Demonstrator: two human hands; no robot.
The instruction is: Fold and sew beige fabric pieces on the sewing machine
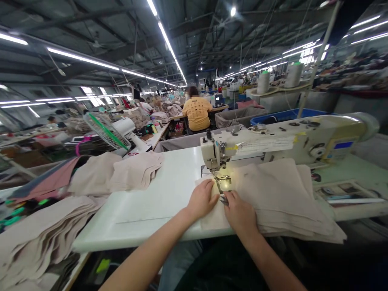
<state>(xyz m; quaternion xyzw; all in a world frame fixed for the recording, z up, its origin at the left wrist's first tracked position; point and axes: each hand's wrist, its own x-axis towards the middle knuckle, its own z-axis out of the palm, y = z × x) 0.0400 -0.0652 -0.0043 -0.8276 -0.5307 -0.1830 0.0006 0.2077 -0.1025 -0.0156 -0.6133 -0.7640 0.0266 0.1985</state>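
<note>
A beige fabric piece (214,218) lies under the presser foot (223,178) of a sewing machine (212,151). My left hand (203,198) rests on that fabric just left of the foot, its fingers laid over the cloth and thumb apart. Close in front of the foot, my right hand (241,212) is closed around a small metal tool that looks like thread snips (223,200); most of it is hidden by the fingers. Right of my hand, a stack of beige fabric pieces (281,194) spreads across the machine table (145,210). The machine's lamp lights the needle area.
More beige fabric stacks (133,171) lie on the table's left, with a larger layered pile (45,230) lower left. A fan (109,131) stands behind them. Ahead sits a person in a yellow shirt (197,113). Thread cones (263,83) and a blue bin (273,116) are behind the machine.
</note>
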